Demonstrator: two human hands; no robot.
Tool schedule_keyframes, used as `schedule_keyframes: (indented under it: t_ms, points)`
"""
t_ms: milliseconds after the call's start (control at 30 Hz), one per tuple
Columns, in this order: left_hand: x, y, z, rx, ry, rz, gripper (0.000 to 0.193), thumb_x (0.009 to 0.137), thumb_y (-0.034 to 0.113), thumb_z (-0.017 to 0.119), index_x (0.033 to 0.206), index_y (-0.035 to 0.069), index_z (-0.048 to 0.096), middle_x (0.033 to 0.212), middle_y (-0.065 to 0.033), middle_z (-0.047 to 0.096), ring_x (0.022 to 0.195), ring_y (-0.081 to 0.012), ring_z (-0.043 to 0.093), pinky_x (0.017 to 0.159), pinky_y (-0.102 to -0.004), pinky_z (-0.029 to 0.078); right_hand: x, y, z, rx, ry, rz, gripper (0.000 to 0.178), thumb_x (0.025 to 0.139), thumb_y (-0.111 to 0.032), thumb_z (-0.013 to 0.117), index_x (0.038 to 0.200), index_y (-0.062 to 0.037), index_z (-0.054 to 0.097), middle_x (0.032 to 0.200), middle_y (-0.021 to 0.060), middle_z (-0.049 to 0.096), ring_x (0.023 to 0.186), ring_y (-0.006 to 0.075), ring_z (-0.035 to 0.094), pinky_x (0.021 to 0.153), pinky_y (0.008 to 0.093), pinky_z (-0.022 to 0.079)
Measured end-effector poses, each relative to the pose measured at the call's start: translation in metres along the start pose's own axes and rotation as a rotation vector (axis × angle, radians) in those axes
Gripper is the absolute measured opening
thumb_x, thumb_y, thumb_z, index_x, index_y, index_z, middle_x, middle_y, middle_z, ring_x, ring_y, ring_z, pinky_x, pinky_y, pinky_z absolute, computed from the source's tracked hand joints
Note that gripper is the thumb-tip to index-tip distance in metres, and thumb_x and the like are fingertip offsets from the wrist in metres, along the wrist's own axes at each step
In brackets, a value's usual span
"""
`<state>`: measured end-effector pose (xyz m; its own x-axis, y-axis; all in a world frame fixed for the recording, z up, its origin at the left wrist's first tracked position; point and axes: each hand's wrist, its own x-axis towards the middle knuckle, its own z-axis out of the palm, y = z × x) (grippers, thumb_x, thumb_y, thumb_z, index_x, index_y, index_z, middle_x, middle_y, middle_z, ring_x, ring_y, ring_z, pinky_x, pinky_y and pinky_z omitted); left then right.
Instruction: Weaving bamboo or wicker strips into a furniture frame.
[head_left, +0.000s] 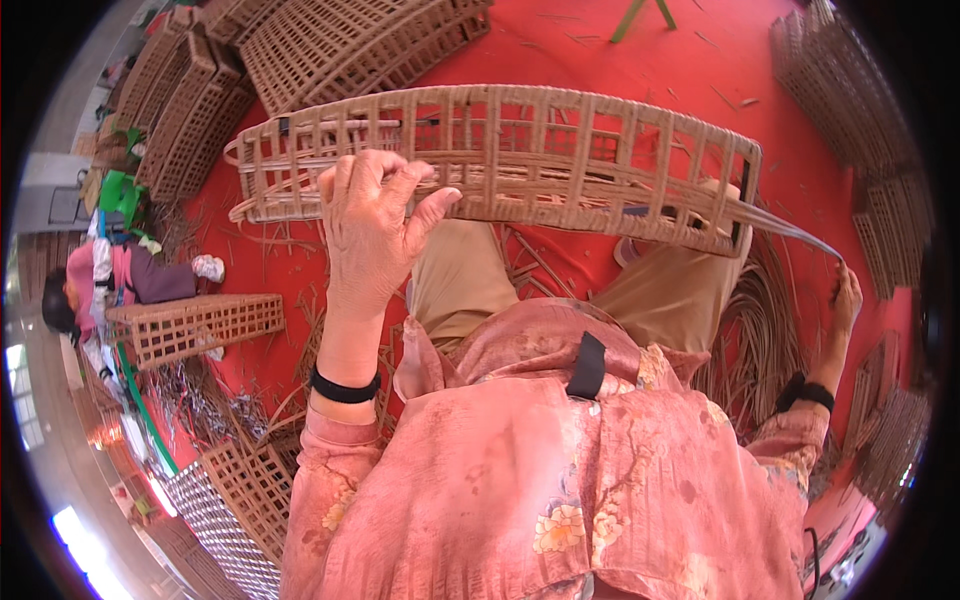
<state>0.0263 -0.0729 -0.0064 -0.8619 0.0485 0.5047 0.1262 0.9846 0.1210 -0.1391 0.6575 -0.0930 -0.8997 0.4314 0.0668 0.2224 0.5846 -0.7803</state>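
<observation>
Our right hand (847, 298) pinched a strand (793, 228) at three o'clock; our left hand (375, 225), fingers loosely spread, fronted the basket (490, 150).

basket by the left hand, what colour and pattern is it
The basket is brown, in an open grid weave; head view shows best.

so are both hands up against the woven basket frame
No, the right hand is out to the side, apart from the woven basket frame, at the end of a strand stretched from it.
</observation>
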Motion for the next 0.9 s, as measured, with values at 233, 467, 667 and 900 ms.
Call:
schedule_keyframes:
  t_ms: [233, 467, 667, 900]
  points:
    - [0.011, 0.055, 0.03, -0.153, -0.066, 0.12, 0.043, 0.083, 0.045, 0.073, 0.105, 0.009, 0.069, 0.096, -0.006, 0.058, 0.094, -0.0269, 0.056, 0.086, -0.0406, 0.041, -0.01, -0.014, 0.016, 0.056, -0.002, -0.02, 0.024, 0.099, -0.035, 0.066, 0.092, -0.0134, 0.074, 0.064, -0.0086, 0.047, 0.054, 0.0015, 0.041, 0.046, 0.0222, 0.032]
    - [0.033, 0.112, 0.042, -0.319, -0.048, 0.242, 0.047, 0.08, 0.038, 0.077, 0.116, 0.01, 0.067, 0.108, -0.0063, 0.06, 0.103, -0.0263, 0.056, 0.091, -0.0428, 0.041, -0.025, -0.043, 0.021, 0.102, 0.008, 0.018, 0.021, 0.096, -0.033, 0.069, 0.096, -0.0132, 0.074, 0.066, -0.0076, 0.051, 0.053, 0.0022, 0.045, 0.046, 0.0207, 0.034]
    - [0.042, 0.144, 0.071, -0.355, -0.096, 0.327, 0.058, 0.075, 0.033, 0.082, 0.127, 0.014, 0.065, 0.107, -0.0053, 0.054, 0.1, -0.025, 0.051, 0.089, -0.0411, 0.04, -0.046, -0.042, 0.027, 0.634, 0.116, 0.185, 0.031, 0.092, -0.031, 0.075, 0.11, -0.0077, 0.067, 0.08, 0.0014, 0.067, 0.059, 0.0089, 0.059, 0.047, 0.0194, 0.045]
    - [0.046, 0.155, 0.076, -0.38, -0.116, 0.28, 0.053, 0.072, 0.025, 0.084, 0.121, 0.013, 0.068, 0.099, -0.0044, 0.052, 0.094, -0.024, 0.05, 0.085, -0.0414, 0.038, -0.155, -0.121, 0.097, 1.043, -0.507, 0.504, 0.034, 0.096, -0.036, 0.068, 0.104, -0.0031, 0.066, 0.084, 0.0035, 0.068, 0.062, 0.0082, 0.061, 0.051, 0.0179, 0.05]
